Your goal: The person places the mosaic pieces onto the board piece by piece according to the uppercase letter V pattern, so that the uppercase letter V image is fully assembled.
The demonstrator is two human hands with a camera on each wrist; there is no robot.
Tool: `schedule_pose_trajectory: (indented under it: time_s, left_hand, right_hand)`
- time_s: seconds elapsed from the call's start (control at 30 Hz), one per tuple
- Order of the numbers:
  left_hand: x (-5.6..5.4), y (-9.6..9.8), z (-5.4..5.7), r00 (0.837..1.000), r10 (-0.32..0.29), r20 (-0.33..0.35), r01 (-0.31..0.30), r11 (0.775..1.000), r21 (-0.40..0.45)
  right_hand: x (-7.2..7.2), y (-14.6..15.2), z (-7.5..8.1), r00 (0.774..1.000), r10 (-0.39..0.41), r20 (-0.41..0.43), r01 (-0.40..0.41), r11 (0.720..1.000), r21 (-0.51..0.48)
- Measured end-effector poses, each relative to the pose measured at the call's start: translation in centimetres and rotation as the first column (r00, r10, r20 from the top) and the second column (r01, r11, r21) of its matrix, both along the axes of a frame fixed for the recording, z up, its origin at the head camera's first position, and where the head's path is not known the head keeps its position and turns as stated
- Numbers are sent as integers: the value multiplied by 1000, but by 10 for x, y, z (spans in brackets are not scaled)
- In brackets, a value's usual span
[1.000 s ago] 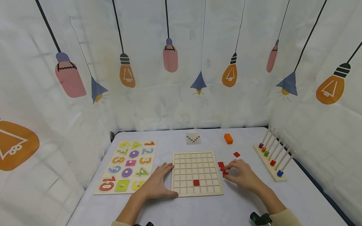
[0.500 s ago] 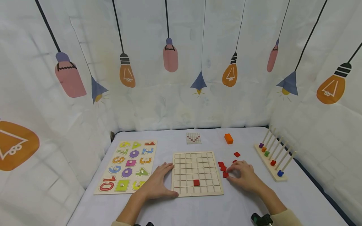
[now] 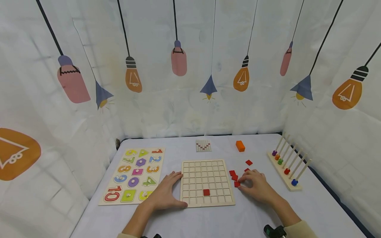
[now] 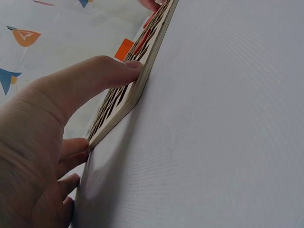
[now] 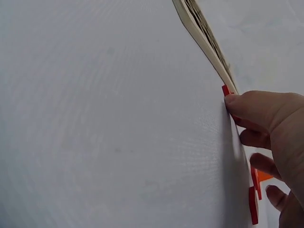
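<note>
A square wooden grid board [image 3: 194, 178] lies on the white table with one red square tile [image 3: 206, 192] in a cell near its front. Along the board's left side rests my left hand [image 3: 166, 193], thumb on the near corner and fingers spread up the edge. In the left wrist view the thumb [image 4: 121, 71] presses on the board's rim. Right of the board, my right hand [image 3: 257, 185] pinches at a loose red tile [image 3: 236, 184] between thumb and index finger. In the right wrist view the thumb [image 5: 251, 104] covers part of that tile.
Other red tiles [image 3: 249, 162] lie beside and behind the right hand. A small patterned card [image 3: 203, 145] and an orange block [image 3: 240, 146] are at the back. A number puzzle board [image 3: 140, 162] lies left; a peg rack [image 3: 285, 172] with coloured beads stands right.
Over the first half second my right hand shifts slightly right and another red tile comes into view behind it. Since then it stays at the nearest tile. The left hand has not moved.
</note>
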State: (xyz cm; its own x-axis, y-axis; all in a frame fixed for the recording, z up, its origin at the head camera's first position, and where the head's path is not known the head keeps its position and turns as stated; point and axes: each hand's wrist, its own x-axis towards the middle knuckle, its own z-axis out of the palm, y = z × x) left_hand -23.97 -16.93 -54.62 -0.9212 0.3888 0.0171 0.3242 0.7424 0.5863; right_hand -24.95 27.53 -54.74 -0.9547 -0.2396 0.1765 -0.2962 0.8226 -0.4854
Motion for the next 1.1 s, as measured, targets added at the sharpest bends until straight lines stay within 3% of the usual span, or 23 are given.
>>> schedule_pose_trajectory:
  time_s: [0.53, 0.93, 1.1]
  left_hand:
    - [-2, -1, -2, 1000, 5, 9, -5, 1000, -16]
    - [-2, -1, -3, 1000, 8, 9, -8, 1000, -17]
    - [-2, -1, -3, 1000, 4, 2, -4, 1000, -15]
  right_hand:
    - [0, -2, 1, 1000, -5, -5, 5, 1000, 31]
    - [3, -2, 11, 1000, -4, -12, 4, 1000, 18]
    - [-1, -6, 14, 998, 18, -52, -17, 1000, 3]
